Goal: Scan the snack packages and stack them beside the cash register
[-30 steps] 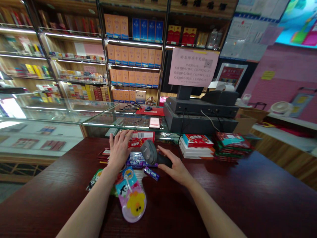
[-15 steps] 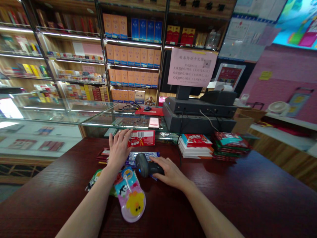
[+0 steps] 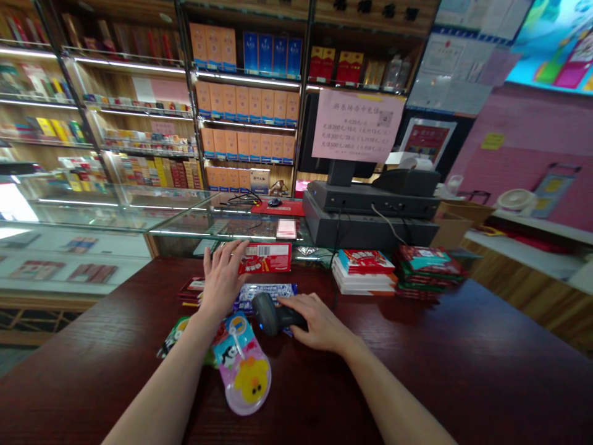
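Right hand gripping black scanner by handle. Left hand left of and beyond scanner, fingers extended, slightly spread; contact with red pack unclear. Red pack lies beyond scanner, blue-white packet just behind it, chick-print package nearer and left, 1 white-red stack to its right.

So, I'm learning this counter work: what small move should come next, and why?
Probably ease the right hand off the black scanner: it looks to be resting by the purple packets on the table, and the grip on its handle seems loose.
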`<state>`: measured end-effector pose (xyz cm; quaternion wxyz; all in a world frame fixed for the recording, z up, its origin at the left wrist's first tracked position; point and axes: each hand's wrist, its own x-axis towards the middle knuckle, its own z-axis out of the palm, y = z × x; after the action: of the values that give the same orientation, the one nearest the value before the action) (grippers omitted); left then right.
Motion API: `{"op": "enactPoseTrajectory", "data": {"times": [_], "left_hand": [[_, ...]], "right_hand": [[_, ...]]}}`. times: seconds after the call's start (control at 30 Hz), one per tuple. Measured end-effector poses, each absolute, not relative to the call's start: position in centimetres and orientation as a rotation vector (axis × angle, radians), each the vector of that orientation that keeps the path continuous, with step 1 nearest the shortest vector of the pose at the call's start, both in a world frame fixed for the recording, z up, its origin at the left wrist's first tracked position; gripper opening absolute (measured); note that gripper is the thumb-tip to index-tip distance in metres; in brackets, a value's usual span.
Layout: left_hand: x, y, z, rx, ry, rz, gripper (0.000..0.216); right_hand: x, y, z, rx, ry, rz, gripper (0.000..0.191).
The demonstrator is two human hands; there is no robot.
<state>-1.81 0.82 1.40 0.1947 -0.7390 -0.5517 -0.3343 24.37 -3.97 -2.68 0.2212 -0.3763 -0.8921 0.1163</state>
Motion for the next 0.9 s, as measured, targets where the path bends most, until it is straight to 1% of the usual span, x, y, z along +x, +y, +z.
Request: {"op": "enactPoseTrajectory", "data": {"times": [0.13,0.23,0.33,0.43,0.5,0.63,0.73,0.9], "left_hand": [[-1.8,0.9,1.3,-2.086,-1.516,-0.946,0.074],[-1.6,0.8,1.4,-2.108,-1.488,-0.946,0.075],[-1.4,0.7,1.6,-2.127,-1.473,-0.938,0.076],[-1.2,0.5,1.8,-2.153,-1.465,-0.929,0.076],[-1.1,0.4,1.9,-2.176,-1.456,-0.924,0.076],[-0.6,0.2,2.1,-2.237,-1.398,-0.917,0.074],[-0.3,0.2,1.9,-2.27,-1.358,-0.921,0.074],[0.0,0.4,1.3,-2.272,-1.338,-0.945,0.076]], "right_hand": [[24.4,-4.1,-2.3,-1.025,-2.45,0.334,0.061],[24.5,-4.0,-2.2,-1.02,-2.387,0.348,0.055],[24.6,-3.5,-2.5,-1.053,-2.206,0.369,0.046],[24.8,-2.6,-3.2,-1.093,-1.91,0.455,0.04],[24.9,-1.8,-3.8,-1.084,-1.702,0.56,0.041],[25.1,-0.6,-4.5,-1.054,-1.421,0.739,0.053],[25.0,-0.3,-4.6,-1.011,-1.363,0.826,0.058],[24.7,-0.8,-4.1,-0.989,-1.422,0.834,0.056]]}}
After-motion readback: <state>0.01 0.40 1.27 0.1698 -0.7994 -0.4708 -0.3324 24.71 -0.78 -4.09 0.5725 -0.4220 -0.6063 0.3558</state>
